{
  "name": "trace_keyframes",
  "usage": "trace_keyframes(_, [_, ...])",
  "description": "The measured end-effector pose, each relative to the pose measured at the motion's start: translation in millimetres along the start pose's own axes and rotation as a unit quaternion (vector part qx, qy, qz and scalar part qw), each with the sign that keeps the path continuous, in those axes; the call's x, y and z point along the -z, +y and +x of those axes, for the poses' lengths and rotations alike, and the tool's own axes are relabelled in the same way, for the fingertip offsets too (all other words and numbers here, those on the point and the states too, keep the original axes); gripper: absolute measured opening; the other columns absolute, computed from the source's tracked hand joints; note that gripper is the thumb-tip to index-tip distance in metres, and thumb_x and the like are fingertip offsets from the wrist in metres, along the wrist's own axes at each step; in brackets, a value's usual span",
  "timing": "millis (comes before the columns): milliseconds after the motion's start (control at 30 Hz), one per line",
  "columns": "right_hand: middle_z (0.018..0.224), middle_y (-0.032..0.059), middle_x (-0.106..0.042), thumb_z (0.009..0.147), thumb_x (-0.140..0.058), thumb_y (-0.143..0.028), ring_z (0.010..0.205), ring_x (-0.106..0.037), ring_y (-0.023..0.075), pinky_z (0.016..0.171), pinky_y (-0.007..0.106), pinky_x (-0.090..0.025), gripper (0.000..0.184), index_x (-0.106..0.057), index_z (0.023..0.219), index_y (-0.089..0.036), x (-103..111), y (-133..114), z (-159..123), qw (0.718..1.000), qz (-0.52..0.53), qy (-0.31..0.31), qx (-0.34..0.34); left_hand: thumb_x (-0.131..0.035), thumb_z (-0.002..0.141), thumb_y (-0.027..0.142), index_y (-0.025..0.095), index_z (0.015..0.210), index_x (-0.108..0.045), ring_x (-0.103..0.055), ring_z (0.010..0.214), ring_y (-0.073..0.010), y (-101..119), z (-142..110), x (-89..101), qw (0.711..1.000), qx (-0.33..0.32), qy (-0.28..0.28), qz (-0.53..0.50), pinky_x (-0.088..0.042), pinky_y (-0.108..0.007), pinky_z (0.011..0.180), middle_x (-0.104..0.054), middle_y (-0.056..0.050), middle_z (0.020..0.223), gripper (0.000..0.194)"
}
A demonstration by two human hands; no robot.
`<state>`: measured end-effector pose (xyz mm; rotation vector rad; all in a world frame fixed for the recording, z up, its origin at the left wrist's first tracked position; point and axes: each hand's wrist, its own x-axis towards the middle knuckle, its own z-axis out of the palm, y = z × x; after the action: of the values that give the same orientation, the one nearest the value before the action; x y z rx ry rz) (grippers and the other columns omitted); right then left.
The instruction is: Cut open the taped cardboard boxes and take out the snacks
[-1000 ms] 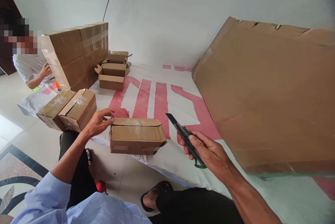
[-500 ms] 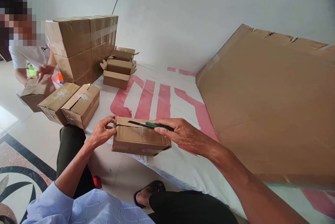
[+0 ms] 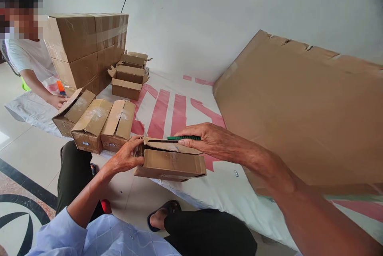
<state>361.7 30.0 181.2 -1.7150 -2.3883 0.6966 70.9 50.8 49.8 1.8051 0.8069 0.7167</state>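
A: Where does the biggest thing stand?

B: The cloth-covered surface carries everything; the large carton fills its right side, against the wall, perhaps to leave the middle free for handling.

A: And the stacked boxes?

B: Far left, taped, squared into one block, which probably keeps them stable. Open boxes sit just beside the block, flaps up.

A: What of the row of boxes in front?

B: Three lie side by side along the near edge, seams up, seemingly for easy reach. A co-worker's hand is at the leftmost one; I can't tell whether it grips.

A: The one being handled?

B: The front box is right before the wearer at that same edge, its top seam gaping at the left end. The left hand clasps that end, thumb on the near side, fingers over the top, likely bracing it against the blade.

A: The other?

B: The right hand is wrapped from above around the green utility knife, blade pointing left along the seam, presumably for control. Whether the edge touches cardboard, I can't tell.
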Motion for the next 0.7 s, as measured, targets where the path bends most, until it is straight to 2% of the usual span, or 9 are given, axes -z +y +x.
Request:
trace_keyframes(200, [0.122, 0.0048, -0.085, 0.100, -0.058, -0.050, 0.112, -0.078, 0.0323, 0.096, 0.044, -0.060, 0.040, -0.088, 0.118, -0.032, 3, 16, -22, 1.000, -0.014, 0.007, -0.020, -0.067, 0.076, 0.021, 0.023, 0.131, -0.072, -0.058, 0.136, -0.0320, -3, 8, -4.6, 1.000, 0.013, 0.011, 0.018, -0.054, -0.046, 0.111, -0.059, -0.010, 0.147, 0.055])
trace_keyframes(400, [0.112, 0.0030, -0.086, 0.101, -0.060, -0.045, 0.106, -0.078, 0.0285, 0.091, 0.038, -0.058, 0.036, -0.086, 0.124, -0.037, -1, 17, -16, 0.999, -0.040, 0.001, 0.008, -0.069, 0.078, 0.023, 0.023, 0.133, -0.070, -0.059, 0.134, -0.0309, -1, 5, -2.9, 0.999, 0.010, 0.018, 0.030, -0.056, -0.043, 0.106, -0.059, -0.010, 0.147, 0.055])
trace_keyframes(533, [0.108, 0.0027, -0.085, 0.106, -0.055, -0.045, 0.106, -0.077, 0.0273, 0.091, 0.037, -0.056, 0.036, -0.085, 0.125, -0.039, -2, 17, -14, 0.995, -0.103, -0.003, 0.017, -0.071, 0.077, 0.022, 0.026, 0.137, -0.069, -0.058, 0.136, -0.0310, -2, 7, -1.1, 1.000, 0.011, 0.012, 0.027, -0.054, -0.044, 0.109, -0.059, -0.010, 0.148, 0.061])
trace_keyframes(600, [0.104, 0.0038, -0.084, 0.107, -0.053, -0.045, 0.102, -0.077, 0.0270, 0.091, 0.038, -0.056, 0.036, -0.084, 0.124, -0.038, -2, 25, -20, 0.991, -0.137, -0.006, 0.001, -0.072, 0.078, 0.023, 0.027, 0.142, -0.069, -0.057, 0.137, -0.0308, -3, 8, 0.5, 1.000, 0.013, 0.001, 0.021, -0.053, -0.045, 0.111, -0.058, -0.010, 0.150, 0.064])
trace_keyframes(700, [0.110, 0.0051, -0.084, 0.108, -0.051, -0.046, 0.107, -0.077, 0.0283, 0.096, 0.041, -0.057, 0.038, -0.084, 0.124, -0.037, 2, 48, -42, 0.985, -0.170, 0.022, -0.027, -0.071, 0.078, 0.021, 0.028, 0.153, -0.063, -0.055, 0.142, -0.0315, -5, 9, 2.5, 1.000, 0.021, -0.007, 0.011, -0.053, -0.045, 0.112, -0.054, -0.010, 0.156, 0.075])
